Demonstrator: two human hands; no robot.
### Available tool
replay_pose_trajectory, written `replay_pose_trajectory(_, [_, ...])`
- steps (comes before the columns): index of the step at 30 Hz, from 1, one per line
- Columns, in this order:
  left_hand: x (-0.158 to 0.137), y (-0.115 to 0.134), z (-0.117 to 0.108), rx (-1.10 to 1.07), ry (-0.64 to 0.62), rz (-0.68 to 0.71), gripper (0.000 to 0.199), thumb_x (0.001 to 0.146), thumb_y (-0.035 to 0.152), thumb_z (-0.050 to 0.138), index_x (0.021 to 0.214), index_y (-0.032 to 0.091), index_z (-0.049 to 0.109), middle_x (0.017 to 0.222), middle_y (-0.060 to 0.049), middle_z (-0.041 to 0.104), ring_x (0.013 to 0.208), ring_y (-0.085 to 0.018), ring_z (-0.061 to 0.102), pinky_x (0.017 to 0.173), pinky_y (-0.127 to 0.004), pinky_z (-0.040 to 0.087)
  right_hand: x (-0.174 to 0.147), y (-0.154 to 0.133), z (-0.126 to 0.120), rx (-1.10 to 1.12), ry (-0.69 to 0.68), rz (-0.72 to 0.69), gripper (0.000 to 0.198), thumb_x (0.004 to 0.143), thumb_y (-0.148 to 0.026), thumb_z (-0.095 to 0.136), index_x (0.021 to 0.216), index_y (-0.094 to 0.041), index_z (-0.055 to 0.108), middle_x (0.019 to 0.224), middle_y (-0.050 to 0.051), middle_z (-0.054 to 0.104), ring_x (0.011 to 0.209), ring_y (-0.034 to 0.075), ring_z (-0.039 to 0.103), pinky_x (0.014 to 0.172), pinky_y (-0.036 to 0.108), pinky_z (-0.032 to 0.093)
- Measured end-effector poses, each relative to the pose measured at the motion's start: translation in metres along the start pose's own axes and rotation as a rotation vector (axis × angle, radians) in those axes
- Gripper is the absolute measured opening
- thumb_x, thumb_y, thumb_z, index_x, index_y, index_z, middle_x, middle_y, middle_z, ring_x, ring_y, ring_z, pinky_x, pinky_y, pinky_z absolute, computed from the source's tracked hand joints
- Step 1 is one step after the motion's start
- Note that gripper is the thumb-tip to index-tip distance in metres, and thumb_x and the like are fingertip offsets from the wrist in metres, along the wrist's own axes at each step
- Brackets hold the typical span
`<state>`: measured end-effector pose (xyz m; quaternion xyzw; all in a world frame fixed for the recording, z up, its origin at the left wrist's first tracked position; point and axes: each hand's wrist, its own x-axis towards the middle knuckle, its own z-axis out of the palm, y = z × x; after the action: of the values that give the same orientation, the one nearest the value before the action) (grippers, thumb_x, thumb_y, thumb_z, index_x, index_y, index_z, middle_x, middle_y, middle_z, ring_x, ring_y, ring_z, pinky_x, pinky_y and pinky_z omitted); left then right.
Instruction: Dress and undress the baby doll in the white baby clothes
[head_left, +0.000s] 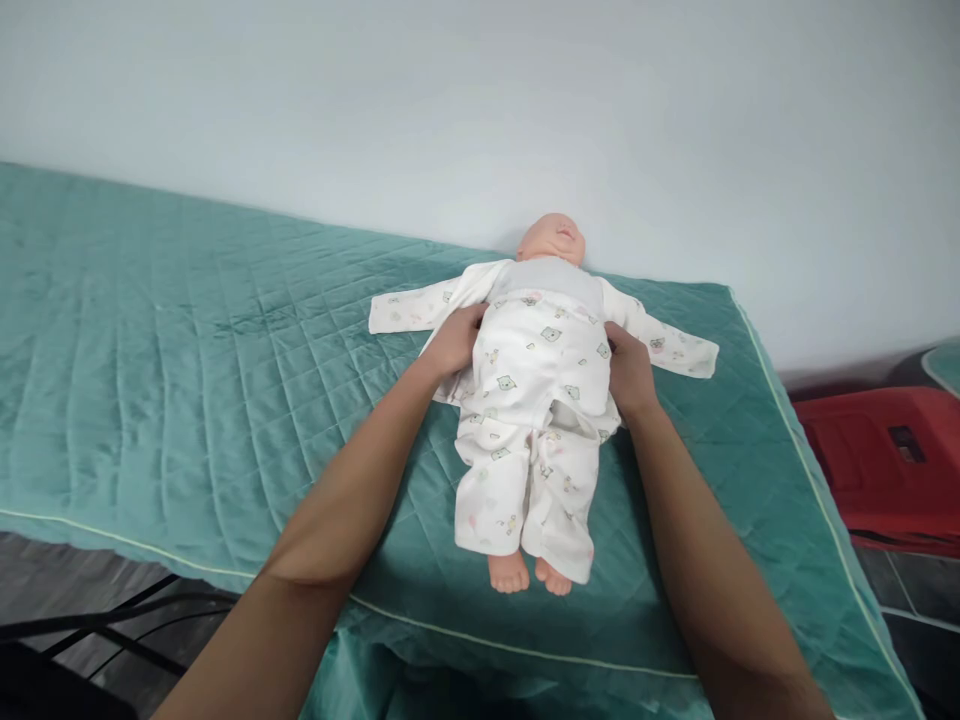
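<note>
A baby doll (553, 240) lies on its back, its head toward the wall and its bare feet toward me. It has on white patterned baby pants (525, 370), pulled high over a light grey layer on the chest. A matching white baby top (660, 340) lies spread open under it, with both sleeves stretched out to the sides. My left hand (456, 343) is closed on the pants' left edge near the waist. At the opposite edge my right hand (630, 372) grips the pants too. The fingertips of both hands are partly hidden by the cloth.
Under the doll is a green quilted cover (187, 360) on a bed or table against a pale wall (375, 110). A red plastic object (885, 460) stands beyond the right edge. Black metal legs (112, 620) show at lower left above a dark floor.
</note>
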<state>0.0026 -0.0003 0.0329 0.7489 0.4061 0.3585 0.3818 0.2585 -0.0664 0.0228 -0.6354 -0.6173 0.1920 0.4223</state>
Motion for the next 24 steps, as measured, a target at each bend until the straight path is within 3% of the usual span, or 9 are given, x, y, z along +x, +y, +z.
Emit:
replay_pose_trajectory(4, [0.003,-0.005,-0.002,0.114,0.023,0.045,0.021,0.08,0.021,0.053,0.086,0.017,0.073,0.104,-0.01,0.077,0.096,-0.03,0.066,0.099,-0.044,0.049,0.003,0.007,0.003,0.053,0.057,0.053,0.01,0.085,-0.029,0.054,0.086,-0.022,0.061,0.082,0.002,0.071,0.078,0.021,0.06,0.074,0.034,0.044])
replay_pose_trajectory(8, [0.005,-0.014,-0.001,0.103,0.134,-0.057,0.017,0.08,0.02,0.054,0.089,0.018,0.068,0.096,-0.007,0.075,0.09,-0.025,0.065,0.09,-0.039,0.052,0.006,0.01,0.004,0.191,0.15,0.073,0.015,0.084,-0.03,0.06,0.098,-0.023,0.061,0.085,0.002,0.072,0.081,0.02,0.064,0.079,0.036,0.05])
replay_pose_trajectory(11, [0.006,-0.013,0.001,0.025,0.282,-0.078,0.015,0.085,0.02,0.055,0.095,0.019,0.066,0.094,-0.004,0.074,0.091,-0.02,0.067,0.09,-0.036,0.053,0.005,0.0,0.002,0.146,0.28,0.02,0.014,0.085,-0.032,0.063,0.096,-0.023,0.062,0.09,0.004,0.07,0.083,0.02,0.064,0.078,0.037,0.052])
replay_pose_trajectory(14, [0.006,-0.004,0.001,0.004,0.37,0.053,0.015,0.091,0.028,0.057,0.1,0.021,0.067,0.104,-0.005,0.072,0.102,-0.019,0.066,0.095,-0.034,0.053,0.001,-0.016,0.001,0.138,0.297,-0.094,0.013,0.087,-0.033,0.065,0.096,-0.025,0.064,0.099,0.004,0.068,0.089,0.02,0.064,0.078,0.036,0.053])
replay_pose_trajectory(18, [0.006,0.008,0.0,-0.029,0.224,0.263,0.018,0.094,0.035,0.06,0.104,0.023,0.069,0.124,-0.007,0.068,0.12,-0.02,0.061,0.106,-0.036,0.048,0.002,-0.023,0.001,0.218,0.147,-0.22,0.008,0.09,-0.031,0.063,0.095,-0.027,0.066,0.098,0.002,0.066,0.094,0.02,0.062,0.083,0.037,0.051])
replay_pose_trajectory(24, [0.008,0.01,-0.003,-0.049,-0.015,0.306,0.018,0.094,0.037,0.06,0.106,0.024,0.064,0.143,-0.008,0.058,0.138,-0.024,0.05,0.115,-0.042,0.04,0.011,-0.011,-0.003,0.226,-0.072,-0.245,0.012,0.089,-0.032,0.066,0.099,-0.027,0.062,0.104,0.001,0.061,0.096,0.019,0.058,0.087,0.037,0.046])
